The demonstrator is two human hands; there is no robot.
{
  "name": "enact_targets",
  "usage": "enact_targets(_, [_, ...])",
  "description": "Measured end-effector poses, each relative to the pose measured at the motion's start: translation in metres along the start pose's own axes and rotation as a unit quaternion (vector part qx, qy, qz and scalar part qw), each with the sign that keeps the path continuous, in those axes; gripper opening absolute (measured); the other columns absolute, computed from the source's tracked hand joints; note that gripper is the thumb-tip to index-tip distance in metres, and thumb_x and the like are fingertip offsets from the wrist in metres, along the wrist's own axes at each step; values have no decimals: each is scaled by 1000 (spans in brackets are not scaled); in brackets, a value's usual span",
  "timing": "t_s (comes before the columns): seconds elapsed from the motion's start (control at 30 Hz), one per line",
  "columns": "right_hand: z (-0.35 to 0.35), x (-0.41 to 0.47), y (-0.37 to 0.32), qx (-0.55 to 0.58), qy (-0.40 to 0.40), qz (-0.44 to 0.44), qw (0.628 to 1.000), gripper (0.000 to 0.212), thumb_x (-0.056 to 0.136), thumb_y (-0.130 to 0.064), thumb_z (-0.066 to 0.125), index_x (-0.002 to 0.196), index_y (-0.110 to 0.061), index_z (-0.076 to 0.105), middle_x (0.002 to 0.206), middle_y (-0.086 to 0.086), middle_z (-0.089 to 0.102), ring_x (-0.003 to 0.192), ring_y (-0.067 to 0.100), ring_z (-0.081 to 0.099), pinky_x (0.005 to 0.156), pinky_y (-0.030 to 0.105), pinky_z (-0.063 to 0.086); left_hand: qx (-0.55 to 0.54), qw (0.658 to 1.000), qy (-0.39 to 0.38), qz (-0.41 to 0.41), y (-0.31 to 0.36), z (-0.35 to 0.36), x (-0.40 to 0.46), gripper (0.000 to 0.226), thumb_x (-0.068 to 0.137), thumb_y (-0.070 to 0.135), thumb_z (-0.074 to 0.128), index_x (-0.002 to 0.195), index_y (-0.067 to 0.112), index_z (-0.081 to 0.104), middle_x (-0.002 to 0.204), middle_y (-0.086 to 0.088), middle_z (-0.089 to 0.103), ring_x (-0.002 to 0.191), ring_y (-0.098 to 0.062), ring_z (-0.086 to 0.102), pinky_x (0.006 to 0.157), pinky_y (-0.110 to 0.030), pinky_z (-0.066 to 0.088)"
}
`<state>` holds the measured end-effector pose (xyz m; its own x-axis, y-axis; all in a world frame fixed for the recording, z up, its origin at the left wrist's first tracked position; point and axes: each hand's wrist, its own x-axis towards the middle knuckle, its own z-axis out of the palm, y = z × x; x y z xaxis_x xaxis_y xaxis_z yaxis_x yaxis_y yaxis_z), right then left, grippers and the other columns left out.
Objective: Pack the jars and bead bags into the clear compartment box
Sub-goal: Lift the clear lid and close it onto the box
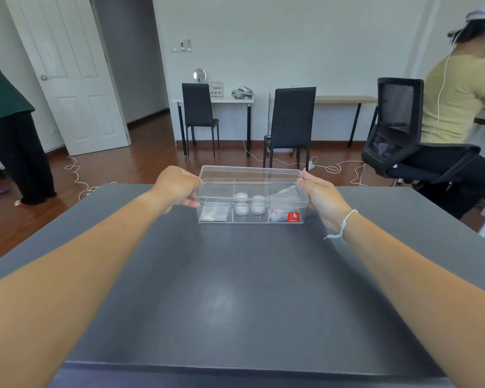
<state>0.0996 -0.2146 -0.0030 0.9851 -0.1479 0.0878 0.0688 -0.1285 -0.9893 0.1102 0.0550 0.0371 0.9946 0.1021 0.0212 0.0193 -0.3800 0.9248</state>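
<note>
Red label [293, 217], text unreadable, on clear compartment box [251, 201]; left hand [177, 189], right hand [321, 201] fingers clamped on ends.

- 2 bare forearms reach in from the bottom edge, with no sleeves in view.
- The left hand [177, 187] wears nothing.
- The right hand [321, 201] has a thin white string bracelet [343, 225] at the wrist, knotted, with loose ends hanging.

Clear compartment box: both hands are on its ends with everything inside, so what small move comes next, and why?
Probably press the lid down level. The jars and bead bags already sit in the clear compartment box, the left hand and right hand grip its ends, and the dark table holds nothing loose.
</note>
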Motion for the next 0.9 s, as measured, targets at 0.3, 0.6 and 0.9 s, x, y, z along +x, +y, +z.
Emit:
enact_targets(0.3, [0,2,10,7,-6,14,1000,47,93,-25,47,139,-19,37,146,1,41,131,25,41,113,45,31,-13,1000,2,-20,-10,3,4,22,84,2,54,101,-6,65,97,-13,62,64,-16,55,40,-16,51])
enact_targets(0.6, [1,-3,15,11,-4,1,1000,47,93,-32,45,138,-20,39,144,3,43,129,24,44,111,45,34,-21,999,5,-34,-13,3,8,23,84,6,58,103,-4,64,95,-13,62,63,-17,55,40,-17,51])
enact_targets(0.9, [5,-7,14,-72,-21,-37,996,57,93,-46,36,140,-13,36,152,-5,28,136,16,33,116,41,25,-34,998,20,-50,-13,5,8,22,85,10,59,101,-4,61,92,-14,58,75,-23,55,40,-17,52])
